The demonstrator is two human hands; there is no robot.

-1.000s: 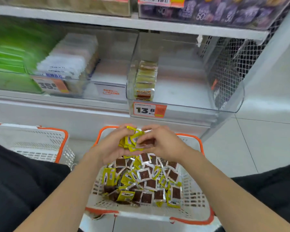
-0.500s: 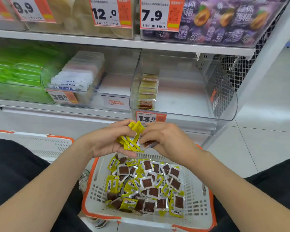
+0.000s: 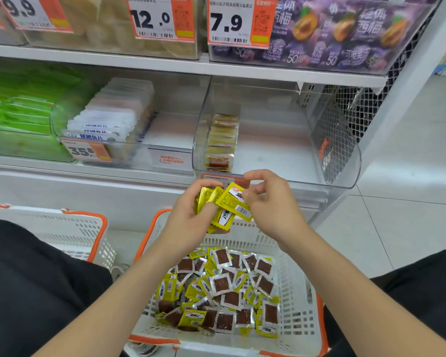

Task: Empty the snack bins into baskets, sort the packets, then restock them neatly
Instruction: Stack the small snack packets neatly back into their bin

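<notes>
My left hand [image 3: 188,215] grips a stack of small yellow snack packets [image 3: 223,206] just below the front of a clear shelf bin [image 3: 281,140]. My right hand [image 3: 271,202] pinches the top packet of that stack at its right edge. Inside the bin, a single neat row of the same packets [image 3: 220,143] stands along its left wall; the remainder of the bin floor is bare. Below my hands, a white basket with orange trim [image 3: 298,300] holds a loose heap of yellow and brown packets [image 3: 224,287].
A second white basket [image 3: 70,228] stands on the floor to the left. Neighbouring bins hold white packets [image 3: 113,117] and green packets [image 3: 18,109]. Purple pouches [image 3: 332,29] fill the shelf above. My dark-clothed knees flank the basket. Tiled floor lies to the right.
Both hands have risen from just over the basket toward the bin front, carrying the yellow stack. The camera has tilted up, revealing the upper shelf labels.
</notes>
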